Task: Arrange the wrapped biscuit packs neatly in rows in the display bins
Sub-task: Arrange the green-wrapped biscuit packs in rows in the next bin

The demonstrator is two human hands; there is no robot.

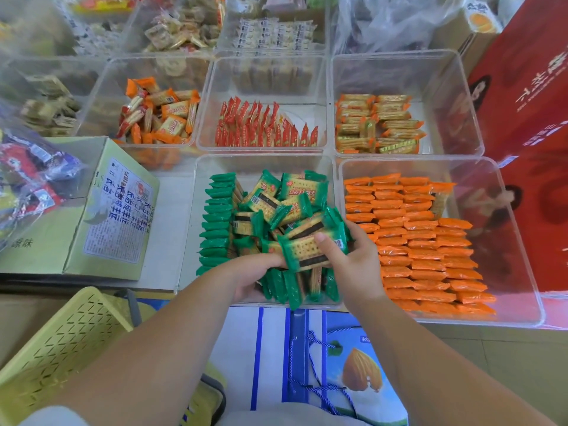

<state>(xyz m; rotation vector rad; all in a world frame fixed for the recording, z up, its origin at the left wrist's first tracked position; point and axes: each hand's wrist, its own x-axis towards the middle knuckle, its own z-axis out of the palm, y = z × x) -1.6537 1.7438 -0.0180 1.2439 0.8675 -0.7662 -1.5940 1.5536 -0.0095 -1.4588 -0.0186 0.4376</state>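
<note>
Green pack (307, 252): held flat above a loose heap, lower centre of the frame.
Right hand (356, 265): curled round the pack's right end, thumb pressed on top.
Left hand (255, 276): curled at the pack's left end, fingers tucked among standing packs below.
Clear bin (192, 229): a green row (215, 222) is stood on edge along its left side.
Orange packs (424, 241): laid in rows in the right-hand bin (521, 241).

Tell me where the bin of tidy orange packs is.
Head view, near right: the orange bin stands directly right of the green bin, in front of the yellow-pack bin, with the red box on its right.
</note>
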